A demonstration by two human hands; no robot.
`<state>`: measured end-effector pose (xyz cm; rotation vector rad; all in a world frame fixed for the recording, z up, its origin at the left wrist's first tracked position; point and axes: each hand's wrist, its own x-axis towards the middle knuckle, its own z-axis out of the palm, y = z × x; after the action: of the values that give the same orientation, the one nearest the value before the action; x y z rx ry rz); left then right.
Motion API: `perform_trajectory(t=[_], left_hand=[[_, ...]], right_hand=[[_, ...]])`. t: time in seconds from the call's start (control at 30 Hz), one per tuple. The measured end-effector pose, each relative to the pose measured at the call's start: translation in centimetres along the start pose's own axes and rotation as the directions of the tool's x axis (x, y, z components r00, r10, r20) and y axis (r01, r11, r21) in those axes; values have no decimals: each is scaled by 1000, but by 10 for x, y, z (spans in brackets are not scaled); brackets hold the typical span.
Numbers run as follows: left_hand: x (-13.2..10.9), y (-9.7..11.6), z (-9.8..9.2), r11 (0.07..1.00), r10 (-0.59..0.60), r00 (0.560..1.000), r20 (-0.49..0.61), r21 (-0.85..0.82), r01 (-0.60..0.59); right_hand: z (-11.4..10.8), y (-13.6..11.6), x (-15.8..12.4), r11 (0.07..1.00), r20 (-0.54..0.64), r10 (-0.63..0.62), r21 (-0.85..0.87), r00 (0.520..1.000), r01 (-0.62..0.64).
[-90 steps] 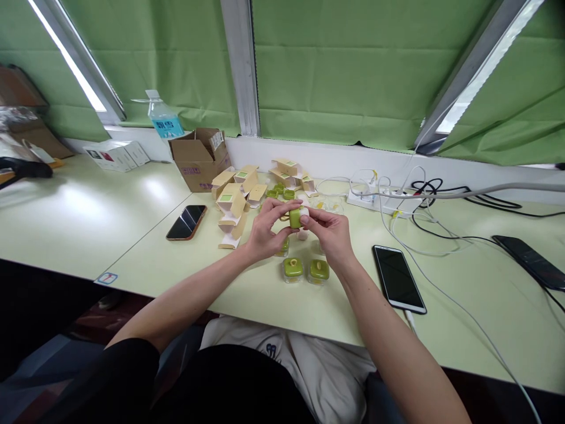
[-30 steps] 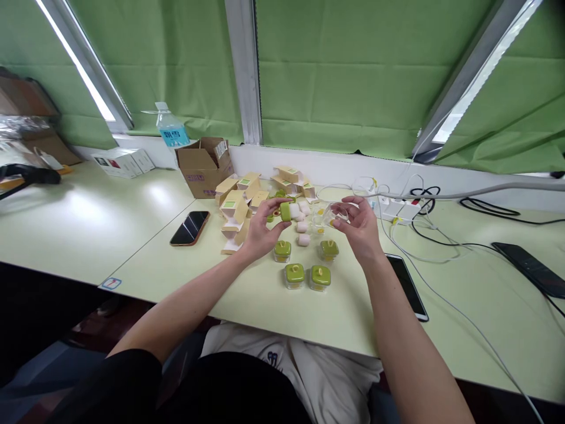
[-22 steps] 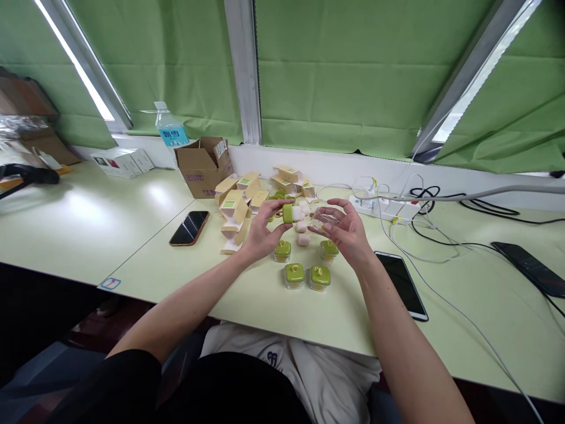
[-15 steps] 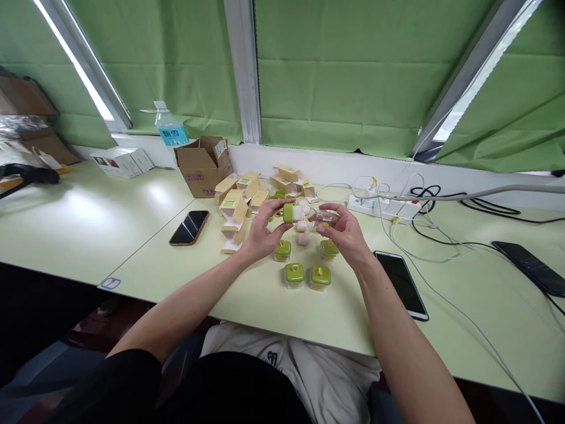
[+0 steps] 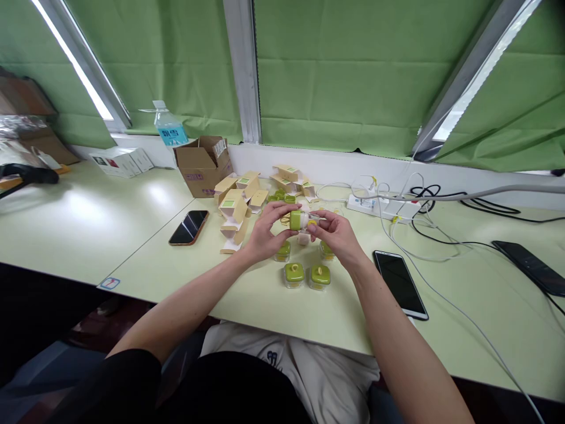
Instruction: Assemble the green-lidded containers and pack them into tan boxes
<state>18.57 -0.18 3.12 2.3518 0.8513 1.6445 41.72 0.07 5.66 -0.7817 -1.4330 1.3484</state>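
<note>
My left hand [image 5: 270, 231] pinches a green lid [image 5: 295, 220] with a white block on its inner side, held sideways above the table. Facing it, my right hand [image 5: 334, 234] grips a small clear container [image 5: 312, 220], whose open end now surrounds the white part. Below my hands stand several closed clear containers with green lids, among them a near-left one [image 5: 293, 274] and a near-right one [image 5: 319, 277]. A pale pink piece [image 5: 303, 238] lies partly hidden just under my fingers.
Opened cream cartons [image 5: 233, 206] and a brown cardboard box [image 5: 203, 168] stand at the back left, with a water bottle [image 5: 170, 125] behind. One phone [image 5: 189, 228] lies left, another phone [image 5: 399, 282] right. A power strip [image 5: 384, 206] with tangled cables sits at the back right.
My hands have come together. The clear container moved left and the green lid slightly right, so the white part is now inside the container's mouth.
</note>
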Motion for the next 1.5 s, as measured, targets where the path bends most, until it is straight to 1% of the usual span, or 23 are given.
perform_trajectory(t=[0.2, 0.4, 0.7, 1.03, 1.13, 1.27, 1.4, 1.5], left_hand=[[1, -1, -2, 1000, -13, 1000, -5, -11, 13], [1, 0, -2, 1000, -5, 1000, -30, -18, 5], [0, -5, -1, 999, -27, 998, 58, -43, 29], [-2, -14, 0, 999, -15, 1000, 27, -38, 16], [-1, -18, 1, 998, -11, 999, 42, -59, 14], [-1, -21, 2, 994, -46, 996, 71, -93, 53], [0, -16, 2, 985, -125, 988, 93, -111, 135], [1, -12, 4, 970, -196, 979, 56, -137, 202]], right_hand=[[0, 1, 0, 1000, -42, -21, 3, 999, 21], [-2, 4, 1, 999, -58, -35, 34, 998, 37], [3, -3, -2, 1000, -13, 10, -6, 1000, -10], [2, 2, -3, 999, 40, 25, -23, 999, -24], [2, 3, -3, 999, 53, 37, -18, 998, -36], [2, 4, -2, 999, 50, 40, 5, 998, -41], [5, 7, -1, 997, 21, 34, 75, 999, -35], [9, 7, -2, 989, 2, 32, 142, 999, -32]])
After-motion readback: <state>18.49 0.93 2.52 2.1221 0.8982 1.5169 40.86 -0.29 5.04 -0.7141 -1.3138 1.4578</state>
